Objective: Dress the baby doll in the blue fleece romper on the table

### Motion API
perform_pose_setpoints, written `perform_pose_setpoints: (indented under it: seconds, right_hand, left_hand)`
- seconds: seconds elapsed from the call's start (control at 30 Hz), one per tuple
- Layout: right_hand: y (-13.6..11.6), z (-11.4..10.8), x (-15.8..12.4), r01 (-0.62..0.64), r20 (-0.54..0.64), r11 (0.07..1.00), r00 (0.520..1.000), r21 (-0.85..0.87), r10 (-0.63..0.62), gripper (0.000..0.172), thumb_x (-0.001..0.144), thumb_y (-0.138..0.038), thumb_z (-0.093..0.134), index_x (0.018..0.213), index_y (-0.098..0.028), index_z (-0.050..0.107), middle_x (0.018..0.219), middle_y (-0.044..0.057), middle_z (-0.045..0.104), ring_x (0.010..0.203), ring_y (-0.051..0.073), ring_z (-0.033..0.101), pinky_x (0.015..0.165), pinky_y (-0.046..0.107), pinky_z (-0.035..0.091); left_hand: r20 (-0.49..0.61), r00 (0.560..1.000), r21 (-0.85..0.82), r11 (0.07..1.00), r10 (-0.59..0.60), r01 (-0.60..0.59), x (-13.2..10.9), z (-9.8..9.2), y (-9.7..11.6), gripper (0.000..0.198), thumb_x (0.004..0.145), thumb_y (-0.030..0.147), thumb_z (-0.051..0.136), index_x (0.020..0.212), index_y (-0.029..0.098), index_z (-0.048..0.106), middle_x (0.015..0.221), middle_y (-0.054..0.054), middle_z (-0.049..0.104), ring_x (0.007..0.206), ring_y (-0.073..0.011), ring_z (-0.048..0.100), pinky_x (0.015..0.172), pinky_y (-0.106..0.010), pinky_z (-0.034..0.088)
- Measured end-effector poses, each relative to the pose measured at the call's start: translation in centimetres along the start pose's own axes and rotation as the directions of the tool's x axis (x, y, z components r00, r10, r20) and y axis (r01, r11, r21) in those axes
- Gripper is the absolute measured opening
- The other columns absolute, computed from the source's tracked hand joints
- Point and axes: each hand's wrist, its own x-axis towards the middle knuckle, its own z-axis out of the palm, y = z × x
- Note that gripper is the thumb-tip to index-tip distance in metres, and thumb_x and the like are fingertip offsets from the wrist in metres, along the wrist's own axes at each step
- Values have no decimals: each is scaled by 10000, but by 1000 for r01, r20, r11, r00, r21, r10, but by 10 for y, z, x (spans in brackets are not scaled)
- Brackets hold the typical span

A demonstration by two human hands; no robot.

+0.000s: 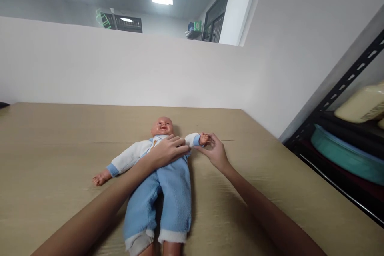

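A baby doll (174,192) in a white and light-blue fleece outfit lies face up on the wooden table. Across its chest rests my left hand (170,150), fingers bent over the side of the torso near the armpit; what lies under the fingertips is hidden. My right hand (216,153) has thumb and fingers closed around the doll's hand (204,139), beside the blue cuff (196,140). That doll arm reaches out to the right. The doll's other arm (129,157) stretches down to the left, untouched by my hands.
The table (60,136) meets a low white partition (120,68) at its far edge. At the right stands a black metal shelf (339,92) with a teal basin (345,154) and a cream-coloured bottle (360,104). A dark object (4,105) shows at the far left edge.
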Motion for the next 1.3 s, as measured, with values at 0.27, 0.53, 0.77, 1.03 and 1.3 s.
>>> perform_pose_setpoints:
  seconds: [0.27,0.53,0.77,1.03,1.3]
  right_hand:
    - [-12,34,-26,225,206,968,958,-115,-198,369,727,-71,674,1053,-241,650,1169,72,653,1139,241,654,1017,380,546]
    - [-1,45,-37,-29,206,973,978,228,-19,358,922,-503,745,1200,-281,702,1287,76,587,1223,251,595,1050,391,530]
    - [-4,51,-33,-150,160,887,983,438,87,384,846,-598,816,876,-254,648,1123,40,645,1026,220,661,920,355,578]
    - [1,55,-35,-233,30,850,968,472,249,460,839,-651,793,1018,-260,631,1113,42,697,1010,211,681,914,357,567]
    - [14,62,-28,-374,72,764,914,525,398,563,732,-700,831,1000,-262,602,930,11,719,803,182,642,702,302,523]
  left_hand:
    - [-134,986,-227,972,-100,68,-6,-1,5,401,1116,487,427,1121,235,738,969,-93,723,917,-244,623,880,-411,461]
    - [100,897,-782,523,-431,339,10,2,-6,470,941,655,656,897,189,701,820,-17,700,815,-204,640,766,-311,492]
    - [36,916,-729,616,-399,297,5,4,-15,380,1024,569,573,1065,203,667,1008,-45,712,949,-225,652,879,-350,513]
    - [48,937,-484,812,-346,325,-1,3,-18,301,1033,503,506,998,219,600,989,-77,694,940,-258,640,863,-386,501]
    - [19,894,-482,780,-447,400,6,19,-15,239,1051,416,419,899,249,497,876,-43,661,824,-239,637,757,-356,457]
